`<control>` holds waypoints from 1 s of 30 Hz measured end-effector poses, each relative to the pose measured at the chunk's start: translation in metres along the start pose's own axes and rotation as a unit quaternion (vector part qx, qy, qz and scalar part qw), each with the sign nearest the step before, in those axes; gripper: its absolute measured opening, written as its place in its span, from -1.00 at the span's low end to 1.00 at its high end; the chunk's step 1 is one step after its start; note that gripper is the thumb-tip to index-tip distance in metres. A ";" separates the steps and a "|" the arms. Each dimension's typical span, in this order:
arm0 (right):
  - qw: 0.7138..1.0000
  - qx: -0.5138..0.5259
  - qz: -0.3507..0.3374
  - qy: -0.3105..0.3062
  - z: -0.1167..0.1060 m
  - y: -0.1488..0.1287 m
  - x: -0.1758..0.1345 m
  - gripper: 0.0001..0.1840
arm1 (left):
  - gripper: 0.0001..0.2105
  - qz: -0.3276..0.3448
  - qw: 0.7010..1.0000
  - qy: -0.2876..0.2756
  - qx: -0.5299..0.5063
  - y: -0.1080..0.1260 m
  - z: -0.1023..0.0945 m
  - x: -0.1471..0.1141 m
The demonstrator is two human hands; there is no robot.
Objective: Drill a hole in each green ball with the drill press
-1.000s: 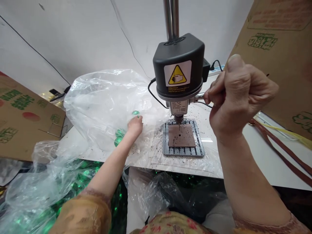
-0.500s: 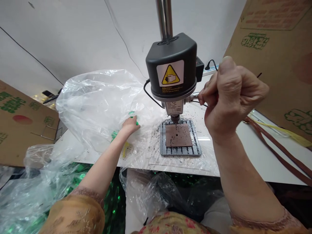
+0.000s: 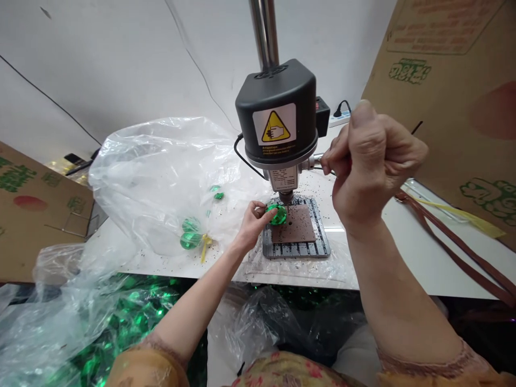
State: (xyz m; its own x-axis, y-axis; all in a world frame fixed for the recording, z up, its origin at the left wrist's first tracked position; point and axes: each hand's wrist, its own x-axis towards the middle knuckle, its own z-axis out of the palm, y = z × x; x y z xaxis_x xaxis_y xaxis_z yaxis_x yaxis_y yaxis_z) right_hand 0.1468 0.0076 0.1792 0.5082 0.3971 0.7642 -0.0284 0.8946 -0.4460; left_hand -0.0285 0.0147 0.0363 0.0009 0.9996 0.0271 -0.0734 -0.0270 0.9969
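My left hand (image 3: 255, 219) pinches a shiny green faceted ball (image 3: 277, 214) at the left edge of a brown square board (image 3: 300, 231). That board, with a small dark hole in it, lies on the slotted grey base (image 3: 324, 250) of a small bench drill press (image 3: 278, 113). The drill chuck (image 3: 286, 196) is just above and beside the ball. My right hand (image 3: 373, 161) is closed round the press's feed handle (image 3: 317, 160), mostly hidden by my fingers. More green faceted pieces (image 3: 191, 239) rest by the clear plastic bag, left of my left hand.
A large clear plastic bag (image 3: 145, 172) spreads over the table's left side. Dark shavings surround the base. Cardboard boxes (image 3: 451, 118) stand at both sides. A brown strap (image 3: 455, 244) lies at right. Below the table edge, plastic holds many green pieces (image 3: 137, 317).
My left hand has come right from the plastic bag to the drill base, now with a green ball in its fingers. My right hand stays on the handle. The view has shifted slightly.
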 end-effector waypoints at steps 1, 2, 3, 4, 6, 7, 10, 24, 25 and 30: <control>1.000 0.003 0.000 -0.005 -0.001 0.000 0.000 -0.54 | -0.44 0.002 1.000 -0.008 -0.002 -0.007 0.004 0.001; 1.000 0.009 -0.002 -0.009 -0.001 0.000 0.000 -0.54 | -0.44 0.002 1.000 -0.017 -0.003 -0.012 0.006 0.002; 1.000 0.016 -0.006 -0.013 -0.002 0.000 0.000 -0.54 | -0.44 0.003 1.000 -0.025 -0.002 -0.015 0.007 0.002; 1.000 0.021 -0.008 -0.014 -0.002 0.000 0.000 -0.54 | -0.44 0.005 1.000 -0.031 -0.001 -0.018 0.008 0.003; 0.999 0.028 -0.007 -0.016 -0.003 0.001 -0.001 -0.55 | -0.44 0.012 0.999 -0.038 0.002 -0.022 0.008 0.004; 0.999 0.030 -0.006 -0.015 -0.003 0.001 -0.001 -0.55 | -0.44 0.016 0.999 -0.038 0.008 -0.023 0.007 0.005; 0.999 0.033 -0.009 -0.014 -0.002 0.001 -0.001 -0.55 | -0.47 0.036 0.998 -0.025 0.050 -0.027 0.003 0.006; 0.999 -0.025 0.009 -0.023 0.003 -0.003 0.011 -0.53 | -0.58 0.129 0.973 -0.058 0.185 -0.030 0.015 -0.001; 0.999 -0.026 0.011 -0.026 0.004 -0.003 0.013 -0.53 | -0.58 0.133 0.971 -0.059 0.189 -0.032 0.017 -0.003; 0.999 -0.020 0.021 -0.024 0.006 -0.002 0.015 -0.53 | -0.54 0.139 0.971 -0.062 0.186 -0.040 0.026 -0.010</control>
State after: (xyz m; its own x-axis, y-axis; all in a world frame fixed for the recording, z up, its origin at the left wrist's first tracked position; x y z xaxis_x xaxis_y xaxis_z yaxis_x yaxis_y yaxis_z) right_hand 0.1497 0.0132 0.1947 0.4649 0.4452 0.7653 -0.0140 0.8680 -0.4964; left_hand 0.0002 0.0055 -0.0018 0.1540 0.9464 0.2840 0.2769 -0.3173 0.9070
